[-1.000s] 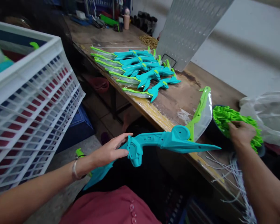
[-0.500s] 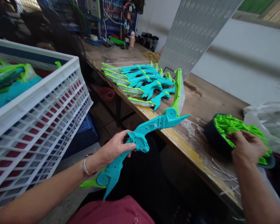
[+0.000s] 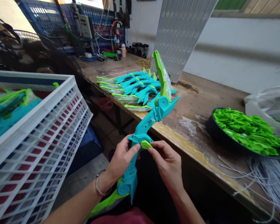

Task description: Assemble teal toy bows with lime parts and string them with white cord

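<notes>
My left hand (image 3: 124, 157) is closed around the middle of a turquoise toy bow (image 3: 146, 123) with lime-green limbs, held upright at a slant over my lap. Between the thumb and fingers of my right hand (image 3: 166, 160) is a small green plastic piece (image 3: 145, 144). That piece meets the middle of the bow; whether it is seated there I cannot tell. To the right, a dark basin (image 3: 214, 129) holds a heap of similar green pieces (image 3: 245, 129). Several turquoise and green bows (image 3: 130, 82) with white strings lie in a row on the table.
A white plastic crate (image 3: 67, 93) with more bows stands at my left. The wooden table (image 3: 189, 99) runs along my right, its taped edge near the bow. White cords (image 3: 268, 177) and a clear plastic bag (image 3: 268, 102) lie around the basin. A metal sheet (image 3: 177, 34) leans behind.
My right hand has come from the basin to the middle of the bow, bringing a green piece. The bow has turned a little more upright in my left hand.
</notes>
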Tool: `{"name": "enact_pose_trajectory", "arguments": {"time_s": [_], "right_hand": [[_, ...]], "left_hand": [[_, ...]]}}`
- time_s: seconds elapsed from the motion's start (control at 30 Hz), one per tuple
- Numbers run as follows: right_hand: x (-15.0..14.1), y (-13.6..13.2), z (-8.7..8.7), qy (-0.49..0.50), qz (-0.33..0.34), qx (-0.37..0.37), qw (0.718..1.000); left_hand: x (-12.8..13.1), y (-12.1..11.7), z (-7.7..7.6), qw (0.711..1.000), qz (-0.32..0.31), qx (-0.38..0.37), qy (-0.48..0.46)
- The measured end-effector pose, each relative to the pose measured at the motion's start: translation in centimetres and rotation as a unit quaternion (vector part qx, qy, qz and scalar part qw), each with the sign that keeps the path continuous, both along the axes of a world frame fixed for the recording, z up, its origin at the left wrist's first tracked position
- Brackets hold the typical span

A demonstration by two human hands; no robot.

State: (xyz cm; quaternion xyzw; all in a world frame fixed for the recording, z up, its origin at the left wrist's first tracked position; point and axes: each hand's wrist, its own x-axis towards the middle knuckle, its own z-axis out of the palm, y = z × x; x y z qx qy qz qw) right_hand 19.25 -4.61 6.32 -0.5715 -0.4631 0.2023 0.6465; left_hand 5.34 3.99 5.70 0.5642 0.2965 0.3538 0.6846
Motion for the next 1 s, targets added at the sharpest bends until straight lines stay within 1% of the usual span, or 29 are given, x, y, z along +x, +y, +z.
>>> {"name": "enact_pose_trajectory", "arguments": {"time_s": [0.13,0.33,0.43,0.5,0.53,0.6,0.67,0.7,0.73,0.87,1.0], "right_hand": [[0.5,-0.3,-0.1,-0.064,-0.007,-0.004,0.998],[0.2,-0.5,0.7,-0.171,-0.017,-0.005,0.985],[0.6,-0.3,0.9,-0.185,-0.029,-0.020,0.982],[1.3,-0.1,0.7,-0.155,-0.032,-0.038,0.987],[1.7,0.0,0.6,-0.123,-0.014,-0.056,0.991],[2.6,0.1,0.2,-0.042,0.073,-0.113,0.990],[3.0,0.2,-0.4,0.019,0.162,-0.162,0.973],[3.0,0.1,-0.6,0.028,0.178,-0.173,0.968],[2.8,0.0,-0.9,0.021,0.172,-0.174,0.969],[1.4,-0.6,-1.6,-0.058,0.079,-0.147,0.984],[0.7,-1.0,-1.8,-0.064,0.036,-0.129,0.989]], "left_hand": [[0.0,-0.4,-0.4,1.000,0.006,0.019,0.007],[0.5,-0.8,-0.9,0.997,0.026,0.054,0.042],[0.7,-1.1,-1.1,0.995,0.049,0.055,0.074],[0.8,-1.3,-1.2,0.994,0.056,0.051,0.083],[0.7,-1.4,-1.2,0.994,0.054,0.049,0.085],[0.5,-1.5,-1.3,0.994,0.045,0.049,0.088],[0.3,-1.7,-1.5,0.993,0.033,0.058,0.095],[0.1,-1.8,-1.6,0.993,0.032,0.063,0.099],[0.0,-1.8,-1.8,0.992,0.038,0.069,0.103],[-0.1,-2.0,-1.9,0.989,0.068,0.080,0.106],[0.2,-1.8,-1.7,0.987,0.056,0.092,0.118]]}}
